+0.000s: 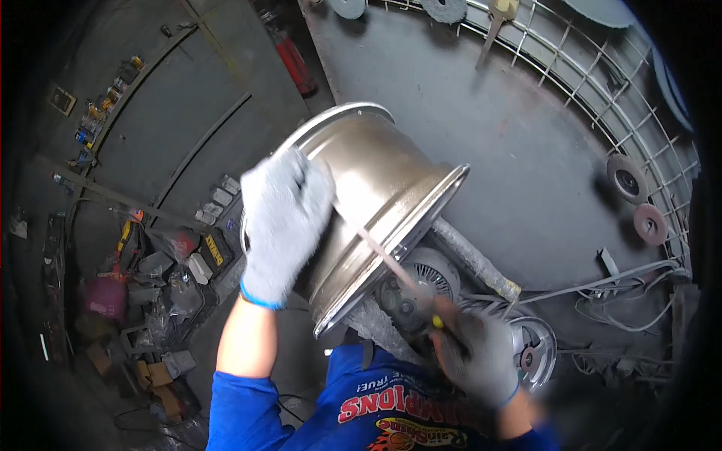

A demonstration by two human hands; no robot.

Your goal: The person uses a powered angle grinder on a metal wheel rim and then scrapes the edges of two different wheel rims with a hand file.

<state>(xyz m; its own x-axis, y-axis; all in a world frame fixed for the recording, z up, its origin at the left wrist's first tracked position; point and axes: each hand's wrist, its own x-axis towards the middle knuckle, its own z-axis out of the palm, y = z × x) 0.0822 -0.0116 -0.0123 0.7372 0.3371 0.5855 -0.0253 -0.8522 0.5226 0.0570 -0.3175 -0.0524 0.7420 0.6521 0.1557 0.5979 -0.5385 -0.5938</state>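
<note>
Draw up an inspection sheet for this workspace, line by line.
Surface: broad grey panel beyond the wheel, faint marks on it.
Job's things: silvery wheel rim, tilted; long pinkish strip crosses before its lip, contact unclear.
Clutter: at left, yellow-and-black box, purple item and cardboard pieces, jumbled together.
Left hand: gloved, against the wheel rim's left side; exact grip unclear.
Right hand: gloved, motion-blurred, closed around the strip's tool.
Cables: grey cables at right, some looping loosely.
Surroundings: wire rack at upper right; round discs along it; red cylinder at top; another wheel lower right.
</note>
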